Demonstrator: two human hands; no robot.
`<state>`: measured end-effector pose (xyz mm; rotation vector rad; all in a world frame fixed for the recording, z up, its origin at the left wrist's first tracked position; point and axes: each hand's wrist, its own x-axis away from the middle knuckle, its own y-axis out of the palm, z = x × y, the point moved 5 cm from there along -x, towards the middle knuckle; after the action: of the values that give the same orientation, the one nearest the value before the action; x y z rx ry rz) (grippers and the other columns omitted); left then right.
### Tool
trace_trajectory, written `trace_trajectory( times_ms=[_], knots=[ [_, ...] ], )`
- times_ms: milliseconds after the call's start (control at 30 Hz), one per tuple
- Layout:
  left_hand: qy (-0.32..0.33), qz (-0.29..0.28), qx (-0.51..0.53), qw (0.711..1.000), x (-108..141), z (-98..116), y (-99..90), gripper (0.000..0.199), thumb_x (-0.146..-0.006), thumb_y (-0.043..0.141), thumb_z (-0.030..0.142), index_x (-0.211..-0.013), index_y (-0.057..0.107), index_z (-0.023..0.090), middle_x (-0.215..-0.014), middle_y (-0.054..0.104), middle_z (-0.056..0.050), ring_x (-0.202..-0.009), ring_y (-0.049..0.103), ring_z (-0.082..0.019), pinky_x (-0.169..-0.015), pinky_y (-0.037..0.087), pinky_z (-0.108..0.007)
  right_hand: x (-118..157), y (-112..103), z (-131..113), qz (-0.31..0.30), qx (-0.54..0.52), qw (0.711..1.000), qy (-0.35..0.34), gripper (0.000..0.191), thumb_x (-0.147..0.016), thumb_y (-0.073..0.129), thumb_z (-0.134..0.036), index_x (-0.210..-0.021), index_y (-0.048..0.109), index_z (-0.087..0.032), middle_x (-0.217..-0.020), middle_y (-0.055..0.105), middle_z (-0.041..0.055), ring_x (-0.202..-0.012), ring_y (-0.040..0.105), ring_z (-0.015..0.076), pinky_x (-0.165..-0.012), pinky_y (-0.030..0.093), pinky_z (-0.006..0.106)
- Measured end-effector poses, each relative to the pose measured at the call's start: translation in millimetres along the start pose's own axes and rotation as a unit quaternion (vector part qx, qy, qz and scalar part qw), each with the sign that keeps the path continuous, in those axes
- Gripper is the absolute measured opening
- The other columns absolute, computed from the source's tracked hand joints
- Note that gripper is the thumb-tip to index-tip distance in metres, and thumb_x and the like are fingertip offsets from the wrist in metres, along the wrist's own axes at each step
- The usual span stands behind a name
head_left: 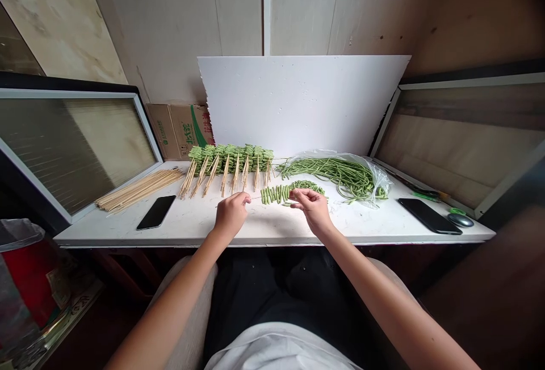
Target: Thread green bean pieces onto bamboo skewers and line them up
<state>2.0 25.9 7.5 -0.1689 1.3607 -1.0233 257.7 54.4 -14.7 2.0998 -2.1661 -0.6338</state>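
Note:
Between my hands hangs a skewer threaded with a row of short green bean pieces (pixel 275 194). My left hand (pixel 232 213) is closed on the skewer's left end. My right hand (pixel 311 209) pinches at the right end of the row. Just behind my right hand lies a pile of cut green beans (pixel 314 186), partly hidden by it. Farther back on the right, long green beans (pixel 336 171) lie in a clear plastic bag (pixel 380 180). Finished bean skewers (pixel 230 157) are stacked at the back left, their sticks pointing toward me.
Bare wooden skewers (pixel 138 189) and a phone (pixel 156 213) lie on the left of the white table (pixel 255 235). Another phone (pixel 429 216) and a dark rounded object (pixel 460 220) are at the right. A cardboard box (pixel 172 129) and white board (pixel 302 103) stand behind.

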Motion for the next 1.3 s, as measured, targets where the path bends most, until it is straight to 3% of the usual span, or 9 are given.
trace_trajectory(
  times_ms=[333, 633, 933, 1300],
  knots=[
    [0.033, 0.031, 0.003, 0.999, 2.9, 4.7, -0.5, 0.029, -0.082, 0.053, -0.003, -0.086, 0.070, 0.020, -0.086, 0.079, -0.003, -0.078, 0.073, -0.020, -0.063, 0.047, -0.025, 5.1, 5.8, 3.4, 0.064, -0.042, 0.996, 0.056, 0.040, -0.062, 0.096, -0.048, -0.075, 0.074, -0.016, -0.086, 0.076, 0.0092, -0.086, 0.074, 0.0240, -0.070, 0.066, 0.033],
    [0.057, 0.057, -0.018, 0.997, 2.9, 7.1, -4.2, 0.029, -0.082, 0.051, -0.004, -0.084, 0.070, 0.020, -0.081, 0.076, -0.003, -0.072, 0.070, -0.019, -0.059, 0.043, -0.024, 6.2, 7.0, 7.4, 0.052, -0.051, 0.996, 0.060, 0.039, -0.064, 0.093, -0.048, -0.071, 0.068, -0.018, -0.094, 0.075, 0.0084, -0.083, 0.072, 0.0213, -0.068, 0.066, 0.034],
    [0.077, 0.029, -0.006, 0.997, 0.6, 4.1, -4.5, 0.031, -0.085, 0.047, -0.002, -0.085, 0.069, 0.020, -0.076, 0.073, -0.002, -0.065, 0.065, -0.017, -0.057, 0.040, -0.023, 3.9, 3.8, 1.2, 0.016, -0.001, 1.000, -0.024, 0.037, -0.069, 0.092, -0.050, -0.085, 0.077, -0.019, -0.085, 0.074, 0.0062, -0.092, 0.072, 0.0236, -0.071, 0.065, 0.034],
    [0.118, 0.040, -0.027, 0.992, 4.4, 10.8, 0.7, 0.038, -0.079, 0.043, -0.008, -0.086, 0.069, 0.019, -0.077, 0.074, -0.003, -0.068, 0.066, -0.017, -0.056, 0.041, -0.024, 2.0, 0.7, 18.5, 0.051, -0.039, 0.997, 0.041, 0.040, -0.065, 0.092, -0.050, -0.077, 0.072, -0.018, -0.080, 0.068, 0.0043, -0.080, 0.067, 0.0188, -0.068, 0.065, 0.031]
  ],
)
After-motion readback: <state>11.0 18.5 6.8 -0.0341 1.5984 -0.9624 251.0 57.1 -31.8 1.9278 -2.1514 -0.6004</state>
